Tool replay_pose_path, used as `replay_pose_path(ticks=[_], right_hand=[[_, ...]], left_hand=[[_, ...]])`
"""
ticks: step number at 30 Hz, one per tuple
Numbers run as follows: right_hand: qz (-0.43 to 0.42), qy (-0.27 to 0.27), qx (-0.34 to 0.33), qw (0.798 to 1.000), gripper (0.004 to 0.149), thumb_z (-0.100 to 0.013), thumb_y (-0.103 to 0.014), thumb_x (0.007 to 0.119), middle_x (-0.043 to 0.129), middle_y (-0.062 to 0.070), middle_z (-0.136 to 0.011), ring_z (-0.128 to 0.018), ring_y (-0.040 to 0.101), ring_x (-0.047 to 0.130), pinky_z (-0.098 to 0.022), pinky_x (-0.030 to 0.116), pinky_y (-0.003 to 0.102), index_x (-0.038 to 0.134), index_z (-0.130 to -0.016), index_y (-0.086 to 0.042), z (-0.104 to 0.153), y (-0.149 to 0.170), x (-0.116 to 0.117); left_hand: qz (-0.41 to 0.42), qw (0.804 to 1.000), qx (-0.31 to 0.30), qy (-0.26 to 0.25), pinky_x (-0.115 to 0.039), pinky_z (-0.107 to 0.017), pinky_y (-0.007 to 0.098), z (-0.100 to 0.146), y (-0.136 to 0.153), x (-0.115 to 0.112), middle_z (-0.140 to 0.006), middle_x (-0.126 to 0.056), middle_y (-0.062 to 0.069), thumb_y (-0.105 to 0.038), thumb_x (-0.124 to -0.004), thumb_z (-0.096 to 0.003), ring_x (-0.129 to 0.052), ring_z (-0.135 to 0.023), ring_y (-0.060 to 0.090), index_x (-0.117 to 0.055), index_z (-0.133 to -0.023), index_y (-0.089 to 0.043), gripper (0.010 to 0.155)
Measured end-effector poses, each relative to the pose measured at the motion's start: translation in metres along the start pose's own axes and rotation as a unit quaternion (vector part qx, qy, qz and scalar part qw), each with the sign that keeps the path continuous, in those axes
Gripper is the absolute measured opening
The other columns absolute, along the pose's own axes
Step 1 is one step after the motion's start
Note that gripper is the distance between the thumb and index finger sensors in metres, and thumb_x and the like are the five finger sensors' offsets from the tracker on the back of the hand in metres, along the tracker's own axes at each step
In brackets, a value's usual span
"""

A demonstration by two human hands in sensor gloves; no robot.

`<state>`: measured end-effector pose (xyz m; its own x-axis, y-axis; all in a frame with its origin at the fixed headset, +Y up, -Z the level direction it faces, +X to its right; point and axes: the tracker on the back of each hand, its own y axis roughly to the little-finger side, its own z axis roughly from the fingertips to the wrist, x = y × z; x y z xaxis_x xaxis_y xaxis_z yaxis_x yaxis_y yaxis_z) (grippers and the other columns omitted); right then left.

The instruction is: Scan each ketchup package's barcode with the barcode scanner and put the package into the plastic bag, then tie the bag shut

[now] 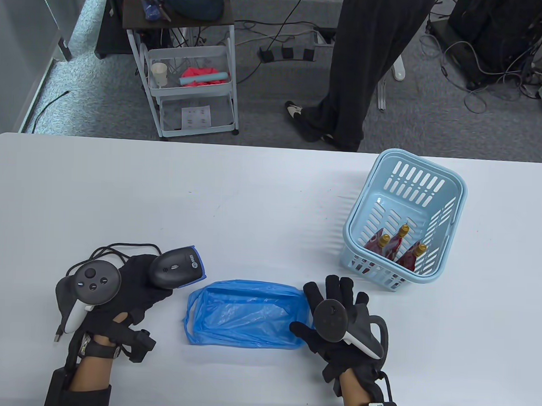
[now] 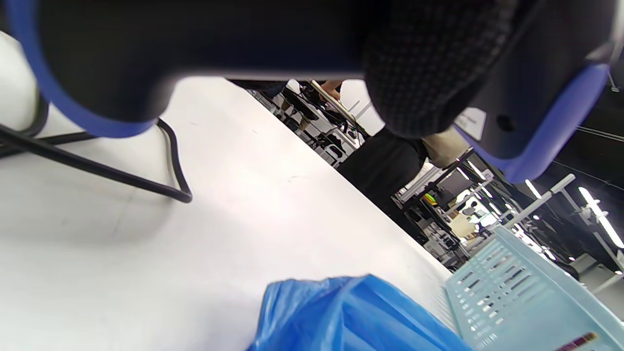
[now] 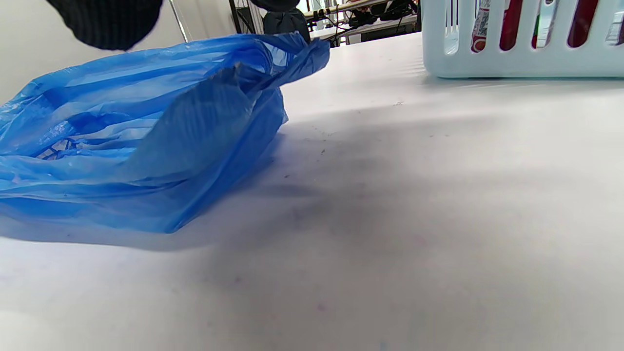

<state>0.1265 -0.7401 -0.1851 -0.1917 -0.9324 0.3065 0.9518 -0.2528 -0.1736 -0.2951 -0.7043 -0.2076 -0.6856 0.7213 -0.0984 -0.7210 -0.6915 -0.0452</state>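
Observation:
A grey barcode scanner [image 1: 176,268] with a blue rim is held in my left hand [image 1: 137,287] at the table's front left; up close it fills the top of the left wrist view as the scanner [image 2: 195,39]. A blue plastic bag [image 1: 246,314] lies flat at the front centre, also seen as the bag [image 2: 351,317] and the bag [image 3: 146,131]. My right hand [image 1: 334,303] rests flat and open just right of the bag. Three red ketchup packages [image 1: 396,247] with gold caps stand in a light blue basket [image 1: 455,198] at the right.
The scanner's black cable [image 1: 118,249] loops behind my left hand, with its USB plug [image 1: 58,336] near the front edge. A person in dark trousers [image 1: 360,68] stands beyond the table's far edge. A white trolley [image 1: 190,89] stands on the floor at back left.

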Motion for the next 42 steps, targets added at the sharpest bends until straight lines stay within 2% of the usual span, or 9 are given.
replay_pose_path(ticks=[14, 19, 23, 27, 32, 35, 42], right_hand=[[0.007, -0.002, 0.002, 1.0, 0.087, -0.05, -0.064, 0.064, 0.009, 0.025, -0.118, -0.106, 0.052, 0.005, -0.07, 0.011, 0.074, 0.027, -0.117, -0.021, 0.0, -0.001, 0.001], [0.009, -0.006, 0.002, 1.0, 0.087, -0.05, -0.064, 0.064, 0.009, 0.025, -0.118, -0.106, 0.051, 0.005, -0.07, 0.011, 0.074, 0.027, -0.117, -0.022, 0.0, -0.002, 0.002], [0.009, -0.007, 0.002, 1.0, 0.087, -0.05, -0.064, 0.064, 0.009, 0.025, -0.118, -0.106, 0.051, 0.005, -0.07, 0.01, 0.074, 0.027, -0.117, -0.021, -0.001, -0.002, 0.002], [0.009, -0.004, 0.003, 1.0, 0.087, -0.05, -0.064, 0.064, 0.009, 0.025, -0.118, -0.106, 0.052, 0.005, -0.07, 0.011, 0.074, 0.027, -0.117, -0.021, 0.0, -0.002, 0.001], [0.011, 0.0, 0.001, 1.0, 0.087, -0.05, -0.064, 0.064, 0.009, 0.025, -0.118, -0.106, 0.052, 0.005, -0.07, 0.011, 0.074, 0.027, -0.117, -0.021, -0.001, -0.002, 0.001], [0.013, 0.001, 0.0, 1.0, 0.087, -0.05, -0.064, 0.064, 0.009, 0.025, -0.118, -0.106, 0.052, 0.005, -0.07, 0.011, 0.074, 0.027, -0.117, -0.021, -0.001, -0.002, 0.001], [0.016, -0.002, 0.0, 1.0, 0.087, -0.05, -0.064, 0.064, 0.009, 0.025, -0.118, -0.106, 0.052, 0.005, -0.07, 0.011, 0.074, 0.027, -0.117, -0.021, -0.001, -0.003, 0.002]], left_hand=[[0.007, 1.0, -0.015, 0.02, -0.077, -0.064, 0.053, 0.002, 0.001, -0.012, -0.102, -0.071, 0.004, -0.046, -0.093, -0.0388, -0.089, -0.085, 0.037, -0.072, -0.087, -0.032, 0.055], [0.01, 1.0, -0.014, 0.021, -0.079, -0.062, 0.051, 0.001, 0.001, -0.015, -0.091, -0.082, 0.0, -0.046, -0.094, -0.0385, -0.097, -0.076, 0.032, -0.072, -0.087, -0.03, 0.055], [0.016, 0.999, -0.013, 0.026, -0.078, -0.062, 0.051, 0.001, 0.001, -0.016, -0.088, -0.084, -0.002, -0.046, -0.093, -0.0385, -0.098, -0.072, 0.029, -0.071, -0.087, -0.03, 0.056], [0.019, 0.999, -0.012, 0.027, -0.078, -0.062, 0.051, 0.0, 0.0, -0.017, -0.088, -0.082, -0.003, -0.046, -0.092, -0.0394, -0.097, -0.071, 0.028, -0.067, -0.09, -0.029, 0.059], [0.023, 0.999, -0.017, 0.031, -0.077, -0.062, 0.051, 0.0, 0.0, -0.018, -0.088, -0.081, -0.003, -0.046, -0.091, -0.0408, -0.096, -0.071, 0.028, -0.061, -0.1, -0.03, 0.068], [0.023, 0.999, -0.018, 0.038, -0.077, -0.062, 0.052, 0.0, -0.001, -0.019, -0.089, -0.081, -0.001, -0.047, -0.089, -0.0422, -0.095, -0.071, 0.029, -0.066, -0.101, -0.029, 0.065], [0.028, 0.998, -0.021, 0.047, -0.076, -0.063, 0.053, 0.0, 0.0, -0.02, -0.09, -0.08, -0.001, -0.045, -0.089, -0.0426, -0.093, -0.073, 0.03, -0.077, -0.094, -0.033, 0.054]])
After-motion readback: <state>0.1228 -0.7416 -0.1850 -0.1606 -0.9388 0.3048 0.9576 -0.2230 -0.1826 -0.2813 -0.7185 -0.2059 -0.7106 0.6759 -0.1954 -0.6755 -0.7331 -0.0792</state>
